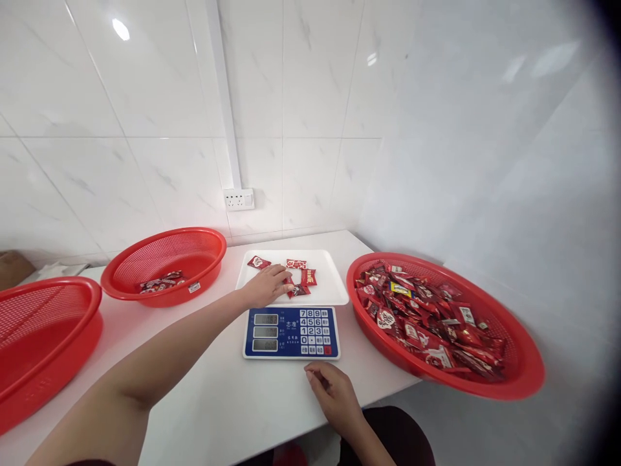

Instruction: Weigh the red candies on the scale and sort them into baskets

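My left hand [266,285] reaches over the white weighing tray [247,294] of a digital scale, thumb and fingers apart at the small red wrapped packets. A red packet [309,277] and a dark red packet [299,291] lie right by its fingertips. Farther back on the tray are a red-and-white packet [295,264] and another packet [259,262] with a white label. Below the tray is the scale's blue keypad panel [291,331], its digits too faint to read surely. My right hand [334,395] rests near the table's front edge, fingers curled, with nothing visible in them.
A large red basket [528,362] heaped with wrapped packets [427,317] stands at the right, jutting past the table edge. On the left are a red basket [213,268] holding a few packets and another red basket [87,323]. A wall socket [239,199] is behind.
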Motion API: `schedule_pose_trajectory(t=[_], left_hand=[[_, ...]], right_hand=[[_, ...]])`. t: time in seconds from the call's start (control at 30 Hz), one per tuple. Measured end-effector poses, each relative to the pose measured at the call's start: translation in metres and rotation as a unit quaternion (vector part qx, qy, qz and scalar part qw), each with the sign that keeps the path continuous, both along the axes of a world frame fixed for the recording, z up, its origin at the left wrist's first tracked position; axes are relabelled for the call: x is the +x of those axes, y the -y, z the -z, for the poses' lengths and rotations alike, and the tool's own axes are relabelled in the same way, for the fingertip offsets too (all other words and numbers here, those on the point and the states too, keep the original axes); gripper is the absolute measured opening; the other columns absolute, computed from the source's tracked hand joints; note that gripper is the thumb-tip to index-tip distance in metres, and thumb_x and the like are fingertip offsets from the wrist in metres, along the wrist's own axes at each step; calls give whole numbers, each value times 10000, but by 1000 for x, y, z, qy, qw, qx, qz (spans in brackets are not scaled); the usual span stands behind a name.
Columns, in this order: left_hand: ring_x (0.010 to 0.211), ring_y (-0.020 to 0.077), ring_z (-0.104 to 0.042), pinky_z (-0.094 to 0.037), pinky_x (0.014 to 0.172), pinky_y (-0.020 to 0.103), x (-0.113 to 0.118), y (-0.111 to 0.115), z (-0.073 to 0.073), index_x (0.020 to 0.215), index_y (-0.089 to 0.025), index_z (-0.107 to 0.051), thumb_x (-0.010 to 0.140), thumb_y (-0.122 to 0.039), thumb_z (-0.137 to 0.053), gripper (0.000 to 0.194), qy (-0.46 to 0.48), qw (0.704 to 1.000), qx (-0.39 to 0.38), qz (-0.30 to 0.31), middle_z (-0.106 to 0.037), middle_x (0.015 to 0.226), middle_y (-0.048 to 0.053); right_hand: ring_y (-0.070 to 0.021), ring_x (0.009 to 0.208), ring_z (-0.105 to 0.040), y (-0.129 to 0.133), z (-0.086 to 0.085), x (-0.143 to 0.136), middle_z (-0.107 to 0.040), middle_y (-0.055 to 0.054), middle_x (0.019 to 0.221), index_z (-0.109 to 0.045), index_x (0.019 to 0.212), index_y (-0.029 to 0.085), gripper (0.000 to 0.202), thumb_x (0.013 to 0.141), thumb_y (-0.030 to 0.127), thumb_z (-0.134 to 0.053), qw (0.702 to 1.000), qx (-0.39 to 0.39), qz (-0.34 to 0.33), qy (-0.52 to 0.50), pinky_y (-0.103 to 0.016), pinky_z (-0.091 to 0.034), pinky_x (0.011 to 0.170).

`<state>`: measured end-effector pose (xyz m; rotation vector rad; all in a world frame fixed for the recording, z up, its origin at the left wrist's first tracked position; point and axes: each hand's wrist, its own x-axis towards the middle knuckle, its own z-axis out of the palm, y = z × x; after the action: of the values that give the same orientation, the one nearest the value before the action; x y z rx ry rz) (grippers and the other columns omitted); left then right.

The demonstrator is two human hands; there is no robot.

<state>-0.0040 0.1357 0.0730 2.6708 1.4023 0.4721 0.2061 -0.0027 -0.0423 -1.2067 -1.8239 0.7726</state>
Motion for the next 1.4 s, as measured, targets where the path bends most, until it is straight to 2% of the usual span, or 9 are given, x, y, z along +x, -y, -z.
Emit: schedule_pose_trajectory(t=[0.13, 0.2, 0.3, 0.4, 0.57, 0.73, 0.87, 1.17, 1.4], left_hand=[[1315, 298, -214, -191, 1046, 505, -13, -18, 1, 1285, -224, -402, 883, -477, -357, 477, 19, 991, -18, -129, -342, 1397, 111], [1277, 328, -280, -224, 1002, 572, -16, -30, -1, 1278, -198, -402, 888, -444, -383, 462, 33, 979, -35, -198, -374, 1363, 136], [1109, 264, -484, -388, 911, 509, -15, -45, -5, 1217, -173, -456, 875, -360, -474, 391, 50, 969, -73, -232, -481, 1249, 109], [994, 218, -555, -465, 831, 435, -8, -53, -9, 1181, -166, -484, 869, -325, -500, 351, 61, 973, -106, -197, -528, 1178, 89], [1027, 230, -539, -448, 856, 450, 10, -63, -15, 1204, -174, -468, 873, -340, -488, 371, 56, 984, -124, -114, -509, 1212, 91], [1181, 273, -421, -311, 970, 513, 24, -61, -13, 1268, -190, -416, 861, -469, -440, 494, 1, 991, -125, -46, -445, 1307, 107], [1285, 296, -265, -192, 1027, 491, 25, -52, -8, 1325, -283, -351, 769, -654, -403, 670, -53, 991, -120, -10, -398, 1371, 74], [1334, 299, -148, -130, 1048, 480, 20, -33, -10, 1382, -290, -230, 746, -731, -277, 775, -92, 990, -105, -6, -248, 1460, 68], [1316, 335, -179, -202, 1018, 516, 20, -12, -9, 1356, -282, -310, 706, -763, -304, 809, -100, 989, -111, -22, -269, 1453, 72]], right_hand=[[-163, 632, -596, -1, 5, 1, -665, -54, 737, -647, 844, 176, 250, 835, 317, -441, 1000, -11, -9, 5, -241, -462, 573], [-163, 631, -594, -1, 6, 0, -662, -54, 732, -647, 843, 177, 251, 835, 323, -442, 1000, -16, -5, 0, -240, -458, 573], [-163, 628, -592, 0, 6, -1, -660, -54, 733, -647, 835, 177, 249, 833, 324, -445, 1000, -23, -2, -5, -238, -453, 566], [-163, 625, -586, -1, 6, -1, -657, -51, 728, -649, 834, 177, 251, 833, 327, -448, 1000, -25, -2, -5, -238, -450, 565], [-165, 626, -582, -1, 8, -1, -655, -49, 726, -649, 841, 181, 271, 842, 349, -437, 1000, -28, -4, -5, -239, -439, 563], [-168, 623, -585, 0, 9, -1, -655, -56, 723, -649, 848, 177, 287, 848, 359, -427, 1000, -30, -2, -7, -237, -437, 550], [-162, 618, -592, 0, 8, -1, -659, -49, 715, -655, 836, 180, 259, 839, 338, -450, 1000, -13, 1, -13, -231, -443, 550], [-158, 618, -599, 1, 9, -1, -663, -46, 723, -655, 845, 183, 241, 834, 322, -459, 1000, -3, 8, -7, -229, -460, 557], [-161, 621, -601, 2, 5, 0, -663, -51, 727, -657, 846, 182, 262, 837, 330, -441, 1000, 4, 10, 13, -232, -468, 563]])
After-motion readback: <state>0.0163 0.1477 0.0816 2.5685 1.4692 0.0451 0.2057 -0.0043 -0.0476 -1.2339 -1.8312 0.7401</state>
